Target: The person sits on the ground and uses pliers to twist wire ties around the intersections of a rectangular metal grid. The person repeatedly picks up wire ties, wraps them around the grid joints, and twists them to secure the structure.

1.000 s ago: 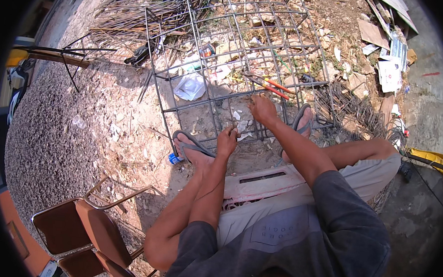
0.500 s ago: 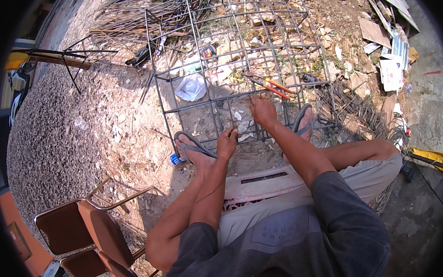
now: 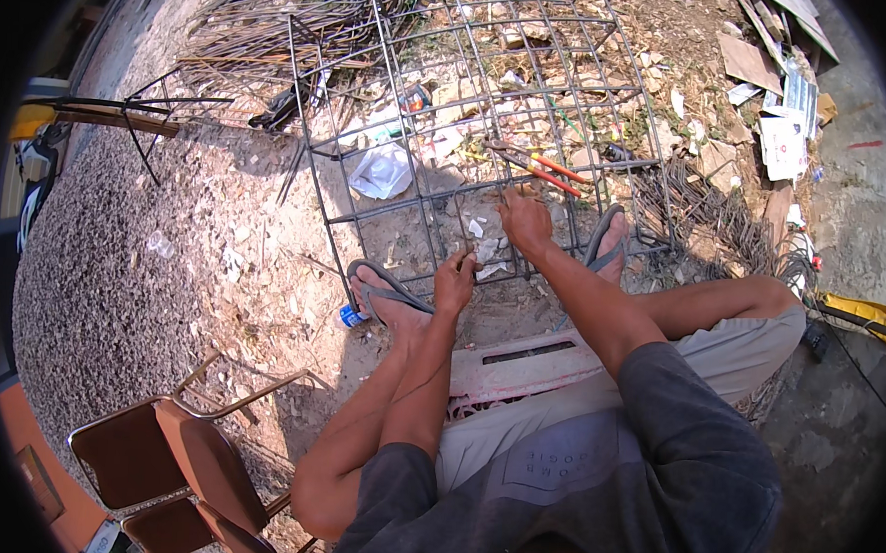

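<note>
A grid of dark steel rebar [image 3: 321, 153] extends in front of me above the ground. My left hand [image 3: 454, 282] is closed at the grid's near edge, its fingertips pinched by a thin bar end; what they hold is too small to make out. Farther out and to the right, my right hand [image 3: 526, 224] has its fingers curled at a cross bar, with whatever lies in them hidden. Just beyond it a pair of pincers [image 3: 559, 170] with red-orange handles rests on the bars.
My sandalled feet [image 3: 390, 292] [image 3: 608, 240] flank the near edge. A pink plastic seat [image 3: 528, 366] is under me. A brown chair [image 3: 178, 458] stands lower left. Rebar rods [image 3: 265, 42] are piled far left, wire offcuts [image 3: 702, 205] lie right, and a blue can [image 3: 352, 317] is by my left foot.
My left hand has shifted very slightly away from me, and the right hand's fingers have turned a little. The pincers and the grid stay nearly where they were.
</note>
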Motion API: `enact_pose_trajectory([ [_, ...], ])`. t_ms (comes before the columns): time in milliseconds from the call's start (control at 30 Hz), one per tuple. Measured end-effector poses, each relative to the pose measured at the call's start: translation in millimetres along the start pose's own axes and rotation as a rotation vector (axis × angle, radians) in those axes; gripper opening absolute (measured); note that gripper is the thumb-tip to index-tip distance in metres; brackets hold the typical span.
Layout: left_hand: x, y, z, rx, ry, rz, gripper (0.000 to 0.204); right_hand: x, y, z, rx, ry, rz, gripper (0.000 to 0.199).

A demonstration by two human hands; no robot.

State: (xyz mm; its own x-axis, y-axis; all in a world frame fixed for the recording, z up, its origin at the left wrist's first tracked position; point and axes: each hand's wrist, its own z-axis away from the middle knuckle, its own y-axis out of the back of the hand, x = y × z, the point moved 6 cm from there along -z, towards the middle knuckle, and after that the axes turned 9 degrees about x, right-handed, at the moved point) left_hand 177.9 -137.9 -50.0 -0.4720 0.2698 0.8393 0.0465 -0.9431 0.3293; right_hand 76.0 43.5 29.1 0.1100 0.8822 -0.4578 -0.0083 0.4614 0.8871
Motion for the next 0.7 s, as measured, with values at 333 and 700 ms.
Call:
enact_pose_trajectory([
  [333,-1,1,-1,0.005,-0.068,0.018,0.036,1,1,0,-0.009,-0.023,-0.015,0.029],
  [700,9,3,1,0.046,-0.131,-0.053,0.035,7,-11,3,-0.018,0.028,0.053,0.031],
])
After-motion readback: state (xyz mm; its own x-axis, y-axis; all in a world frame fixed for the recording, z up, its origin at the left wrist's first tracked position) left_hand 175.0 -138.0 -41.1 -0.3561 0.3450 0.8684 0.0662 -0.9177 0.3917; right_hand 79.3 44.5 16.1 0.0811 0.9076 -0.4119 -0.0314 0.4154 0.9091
